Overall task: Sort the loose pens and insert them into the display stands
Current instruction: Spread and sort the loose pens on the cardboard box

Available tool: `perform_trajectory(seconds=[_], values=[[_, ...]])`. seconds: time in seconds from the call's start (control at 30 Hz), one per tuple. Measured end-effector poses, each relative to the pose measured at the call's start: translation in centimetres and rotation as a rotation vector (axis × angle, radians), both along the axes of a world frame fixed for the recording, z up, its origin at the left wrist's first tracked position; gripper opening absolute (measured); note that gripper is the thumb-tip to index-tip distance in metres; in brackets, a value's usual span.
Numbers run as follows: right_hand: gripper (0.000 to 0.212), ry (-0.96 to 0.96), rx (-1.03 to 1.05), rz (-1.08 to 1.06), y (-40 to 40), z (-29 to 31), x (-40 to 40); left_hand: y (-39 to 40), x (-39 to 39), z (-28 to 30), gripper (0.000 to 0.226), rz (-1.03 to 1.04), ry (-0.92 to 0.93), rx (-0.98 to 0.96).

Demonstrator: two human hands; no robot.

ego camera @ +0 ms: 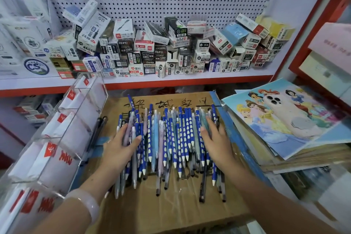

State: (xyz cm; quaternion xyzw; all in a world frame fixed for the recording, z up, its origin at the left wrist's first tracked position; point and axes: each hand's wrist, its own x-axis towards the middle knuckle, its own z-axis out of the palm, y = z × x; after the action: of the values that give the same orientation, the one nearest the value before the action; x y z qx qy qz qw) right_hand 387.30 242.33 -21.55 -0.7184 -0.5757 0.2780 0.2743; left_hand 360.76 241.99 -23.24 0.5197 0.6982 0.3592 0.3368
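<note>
**Pens gathered on the carton, stands not yet filled**

Landmark: the cardboard carton (171,205) with black handwriting on its top.

On the carton, a heap of loose pens (167,138), mostly blue with white dots, some pale pastel, some dark, lying roughly parallel with tips toward the viewer. At the heap's left edge, the left hand (117,148), fingers nearly straight and laid flat over a few pastel pens, thumb out to the side, nothing clearly pinched. At the right edge, the right hand (214,140), flat, fingers straight on the pens. Probably placed so to bracket the heap and keep it from rolling while sorting by kind.

Left of the carton, clear acrylic display stands (62,138) with red labels, compartments showing no pens. Right of the carton, a picture book stack (281,119) with a phone (284,112) on top. Behind the carton, a shelf of pen boxes (161,51).
</note>
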Motion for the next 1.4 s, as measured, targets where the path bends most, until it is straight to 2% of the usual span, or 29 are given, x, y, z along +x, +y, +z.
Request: perform_trajectory(seconds=[0.27,0.83,1.07,1.2,1.33,1.4], values=[[0.044,0.029,-0.038,0.009,-0.3,0.8,-0.8,0.2,1.7,-0.1,0.065,0.034,0.087,0.004],[0.042,0.166,0.018,-0.022,0.6,-0.1,-4.3,-0.2,3.6,0.4,0.072,0.028,-0.022,-0.035],[0.042,0.223,0.048,-0.021,0.4,0.3,-4.3,-0.6,4.2,0.8,0.063,0.069,-0.05,0.003],[0.043,0.29,0.072,-0.007,-0.2,0.6,-3.9,-1.4,4.6,1.3,0.065,0.042,0.009,0.084],[0.045,0.21,0.027,0.038,-0.3,0.5,-3.5,-1.8,5.0,1.8,0.089,0.029,0.164,-0.006],[0.046,0.17,0.01,0.049,-0.2,0.4,-3.4,-1.8,5.0,1.8,0.094,0.03,0.246,-0.017]])
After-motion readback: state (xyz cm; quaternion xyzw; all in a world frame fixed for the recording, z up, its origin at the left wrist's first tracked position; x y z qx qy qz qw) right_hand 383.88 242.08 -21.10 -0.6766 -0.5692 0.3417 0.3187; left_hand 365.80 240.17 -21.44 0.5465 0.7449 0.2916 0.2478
